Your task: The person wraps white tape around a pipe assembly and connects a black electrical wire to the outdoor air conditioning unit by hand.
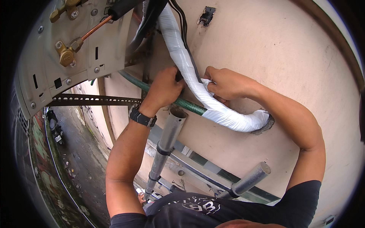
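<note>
Tape strip (pixel 207 84), one, tight in right hand (pixel 229 84); left hand (pixel 166 88) beside one white bundle (pixel 201 95), its grip unclear

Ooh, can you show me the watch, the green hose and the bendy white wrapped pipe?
Watch (pixel 143 117): head view, on its dark band.
Green hose (pixel 191 106): head view, on the stretch right of the left wrist.
White wrapped pipe (pixel 198 89): head view, mid-length on its wrapping.

White lettering and an emblem (pixel 201 206) across the dark shirt (pixel 167 211), and dark characters (pixel 111 3), partly hidden, up on the metal panel (pixel 110 41)!
</note>
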Tool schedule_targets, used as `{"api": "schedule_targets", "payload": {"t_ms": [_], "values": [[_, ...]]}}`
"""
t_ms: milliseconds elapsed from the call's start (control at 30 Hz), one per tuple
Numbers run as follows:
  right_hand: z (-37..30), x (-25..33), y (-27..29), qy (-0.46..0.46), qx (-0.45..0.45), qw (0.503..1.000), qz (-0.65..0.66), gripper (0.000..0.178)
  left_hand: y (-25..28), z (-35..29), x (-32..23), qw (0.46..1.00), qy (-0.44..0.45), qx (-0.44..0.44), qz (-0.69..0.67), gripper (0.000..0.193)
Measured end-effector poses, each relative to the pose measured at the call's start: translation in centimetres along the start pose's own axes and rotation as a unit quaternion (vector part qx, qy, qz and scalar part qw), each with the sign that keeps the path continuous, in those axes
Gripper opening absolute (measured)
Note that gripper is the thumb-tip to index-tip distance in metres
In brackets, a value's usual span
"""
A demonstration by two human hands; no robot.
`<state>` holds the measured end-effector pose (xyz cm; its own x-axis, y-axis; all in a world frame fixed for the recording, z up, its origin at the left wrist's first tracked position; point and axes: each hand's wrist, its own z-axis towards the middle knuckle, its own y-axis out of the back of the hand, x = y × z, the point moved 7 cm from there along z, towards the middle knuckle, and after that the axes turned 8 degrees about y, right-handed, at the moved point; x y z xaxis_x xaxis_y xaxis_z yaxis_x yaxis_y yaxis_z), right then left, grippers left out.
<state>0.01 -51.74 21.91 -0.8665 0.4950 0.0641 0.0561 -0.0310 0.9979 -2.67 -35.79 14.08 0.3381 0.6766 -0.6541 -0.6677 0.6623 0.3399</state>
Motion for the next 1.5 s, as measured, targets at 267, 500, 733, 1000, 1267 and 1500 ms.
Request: {"api": "schedule_targets", "payload": {"t_ms": [267,500,733,1000,1267,1500], "values": [[1.6,-2.4,-1.2,0.120,-0.013,0.990,0.068,0.042,-1.9,-0.3,-1.5,0.957,0.079,0.096,-0.261,0.025],[0.0,0.0,0.3,0.010,-0.015,1.000,0.007,0.039,-1.7,-2.6,-3.3,0.773,0.181,0.177,-0.582,0.026],[0.6,-0.9,0.4,0.064,-0.024,0.997,-0.043,0.035,-3.6,-1.2,-4.9,0.871,0.153,0.043,-0.466,0.031],[-0.5,0.1,1.3,0.060,-0.002,0.998,-0.022,0.039,-3.1,-0.8,-4.4,0.897,0.179,0.024,-0.404,0.020],[-1.2,-0.7,2.2,0.125,-0.061,0.990,-0.013,0.034,-3.8,-0.8,-4.4,0.869,0.184,0.031,-0.459,0.020],[-1.1,0.6,1.2,0.036,0.058,0.995,-0.077,0.028,-3.4,-1.4,-3.8,0.858,0.193,0.037,-0.474,0.029]]}}
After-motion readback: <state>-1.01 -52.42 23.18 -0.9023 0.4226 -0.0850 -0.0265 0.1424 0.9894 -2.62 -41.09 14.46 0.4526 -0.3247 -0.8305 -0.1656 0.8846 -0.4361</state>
